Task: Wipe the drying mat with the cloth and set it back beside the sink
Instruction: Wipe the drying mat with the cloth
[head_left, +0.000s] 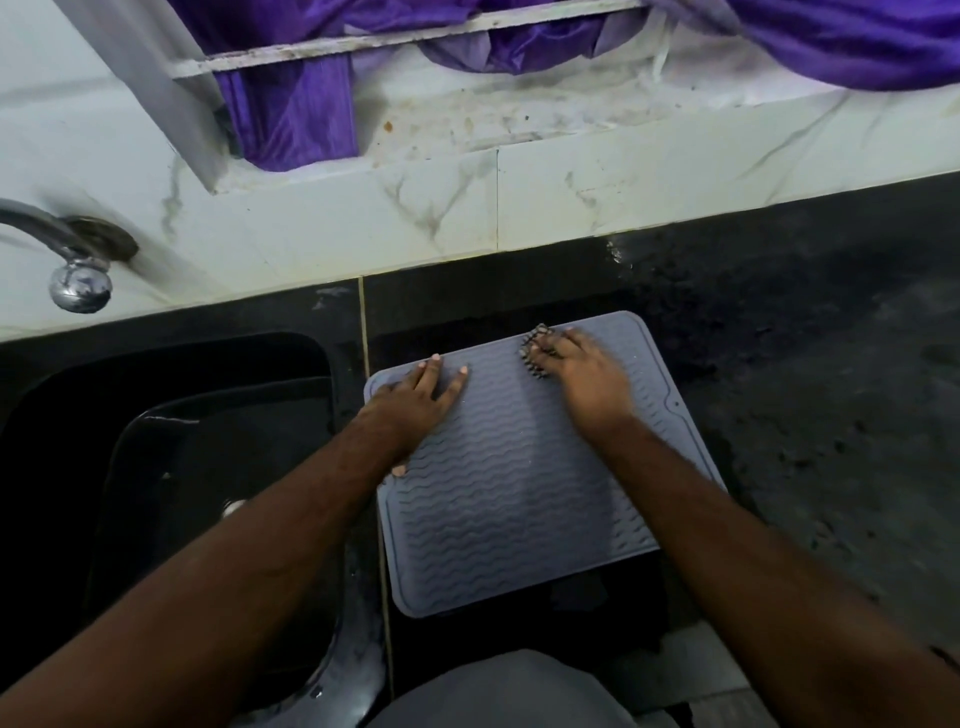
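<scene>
1. Grey-clothed lap (498, 691) fills the bottom centre of the frame, with both forearms reaching up from it.
2. Above it, the grey drying mat (519, 499) lies flat on the dark counter (805, 364), just right of the black sink (171, 441).
3. Left hand (415, 400) presses the mat's upper left corner, fingers straight and spread.
4. Right hand (587, 374), blurred, has its fingers curled over a small dark patterned cloth (532, 353) near the mat's upper edge.
5. A chrome tap (78, 270) sits at the left edge of the frame.

Bare dark countertop (810, 364) lies open right of the drying mat (519, 493). Left, the sink basin (171, 415) drops away just beside it; the tiled wall (467, 208) and faucet (62, 244) bound the far side.
</scene>
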